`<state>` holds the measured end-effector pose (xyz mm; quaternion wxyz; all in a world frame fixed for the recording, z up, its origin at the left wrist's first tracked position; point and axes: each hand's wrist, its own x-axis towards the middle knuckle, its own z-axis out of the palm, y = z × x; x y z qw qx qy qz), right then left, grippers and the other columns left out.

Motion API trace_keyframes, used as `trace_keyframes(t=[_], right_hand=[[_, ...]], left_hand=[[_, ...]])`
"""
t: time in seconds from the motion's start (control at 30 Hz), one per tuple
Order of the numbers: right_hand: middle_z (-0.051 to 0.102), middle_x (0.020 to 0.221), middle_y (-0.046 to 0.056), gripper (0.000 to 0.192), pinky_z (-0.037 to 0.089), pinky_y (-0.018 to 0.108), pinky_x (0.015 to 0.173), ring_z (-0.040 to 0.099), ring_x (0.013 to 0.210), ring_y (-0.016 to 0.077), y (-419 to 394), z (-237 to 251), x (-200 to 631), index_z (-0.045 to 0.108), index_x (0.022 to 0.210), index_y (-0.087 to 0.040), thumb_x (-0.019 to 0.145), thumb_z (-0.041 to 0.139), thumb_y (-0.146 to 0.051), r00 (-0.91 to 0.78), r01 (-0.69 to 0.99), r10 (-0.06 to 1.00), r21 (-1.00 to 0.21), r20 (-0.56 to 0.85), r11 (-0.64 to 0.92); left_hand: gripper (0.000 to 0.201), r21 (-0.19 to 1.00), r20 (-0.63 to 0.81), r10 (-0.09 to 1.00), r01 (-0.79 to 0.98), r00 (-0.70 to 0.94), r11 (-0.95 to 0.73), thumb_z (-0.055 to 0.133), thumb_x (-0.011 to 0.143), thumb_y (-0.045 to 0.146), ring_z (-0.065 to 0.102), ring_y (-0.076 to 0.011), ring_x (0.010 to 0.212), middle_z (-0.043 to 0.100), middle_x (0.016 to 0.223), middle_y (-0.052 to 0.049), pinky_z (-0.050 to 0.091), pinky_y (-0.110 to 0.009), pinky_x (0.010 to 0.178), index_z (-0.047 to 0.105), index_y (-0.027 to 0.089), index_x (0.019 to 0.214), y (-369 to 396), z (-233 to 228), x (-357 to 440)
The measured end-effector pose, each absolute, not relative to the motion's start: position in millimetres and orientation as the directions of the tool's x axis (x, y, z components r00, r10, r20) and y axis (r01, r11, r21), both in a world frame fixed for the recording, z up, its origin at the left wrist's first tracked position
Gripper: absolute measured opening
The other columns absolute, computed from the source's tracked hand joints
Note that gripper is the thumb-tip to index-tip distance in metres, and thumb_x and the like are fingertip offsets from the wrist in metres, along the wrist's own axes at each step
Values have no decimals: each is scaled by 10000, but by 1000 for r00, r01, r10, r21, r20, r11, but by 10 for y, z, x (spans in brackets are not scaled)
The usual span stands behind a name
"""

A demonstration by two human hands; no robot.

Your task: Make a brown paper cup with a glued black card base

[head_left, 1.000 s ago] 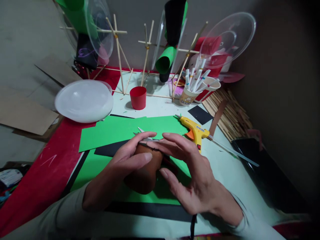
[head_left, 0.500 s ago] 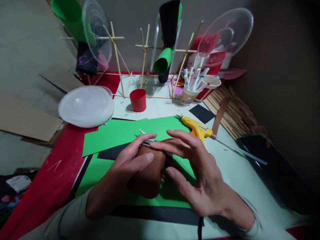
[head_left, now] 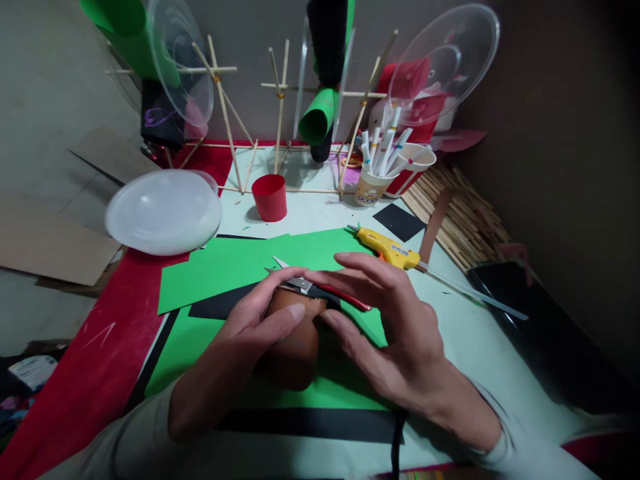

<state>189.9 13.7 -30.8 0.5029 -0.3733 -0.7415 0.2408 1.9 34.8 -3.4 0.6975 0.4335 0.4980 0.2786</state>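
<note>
One brown paper roll [head_left: 295,337] is held low over the green sheet [head_left: 235,263], between both hands. It is gripped from the left by the left hand [head_left: 250,327], thumb laid across its top. The right hand [head_left: 390,327] is pressed to its far end, fingers spread. Red-handled scissors [head_left: 320,288] are seen just behind; a yellow glue gun [head_left: 387,248] lies beyond.

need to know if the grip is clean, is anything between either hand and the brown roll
Nothing visible. The left hand wraps the brown roll with fingers straight on it, and the right hand touches its upper end with its fingertips. The scissors lie just behind the roll, not between.
</note>
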Motion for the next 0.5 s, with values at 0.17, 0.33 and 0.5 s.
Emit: trace_keyframes(t=[0.17,0.33,0.5], right_hand=[[752,1115,56,525,614,413,971,755,1048,229,164,-319,1896,474,1391,-245,931,692,-119,-177,336,805,-735,566,590],[718,1026,40,448,609,382,870,727,915,194,179,-327,1899,502,1345,-226,944,663,-106,-183,432,751,-635,634,641],[709,1033,56,353,586,354,887,684,949,186,173,-317,1908,554,1250,-181,927,654,-81,-201,445,741,-615,640,652]], left_hand=[[602,884,-468,832,131,299,450,692,851,546,692,-315,1008,703,1238,-59,513,-305,671,530,288,1372,294,39,78],[523,908,-414,868,198,275,370,704,854,551,589,-332,1262,669,1344,-24,530,-298,841,614,299,1303,263,43,63],[525,906,-414,875,205,252,370,725,811,577,612,-334,1207,658,1371,-8,541,-311,837,655,315,1260,256,25,67]])
